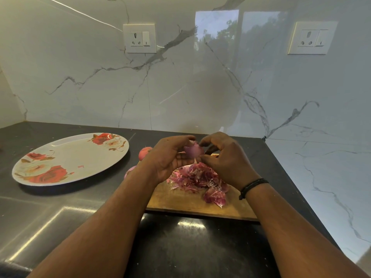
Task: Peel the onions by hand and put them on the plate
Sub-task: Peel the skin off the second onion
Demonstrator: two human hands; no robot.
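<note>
A pale purple onion is held up above the wooden cutting board. My left hand cups it from the left with curled fingers. My right hand pinches at its right side with thumb and fingertips. A heap of purple onion skins lies on the board under my hands. Two more onions sit left of the board, one reddish and one mostly hidden behind my left wrist. The floral plate lies at the left with only a small skin scrap on it.
The dark countertop runs to a marble wall at the back and a marble side wall at the right. Two wall sockets sit high on the back wall.
</note>
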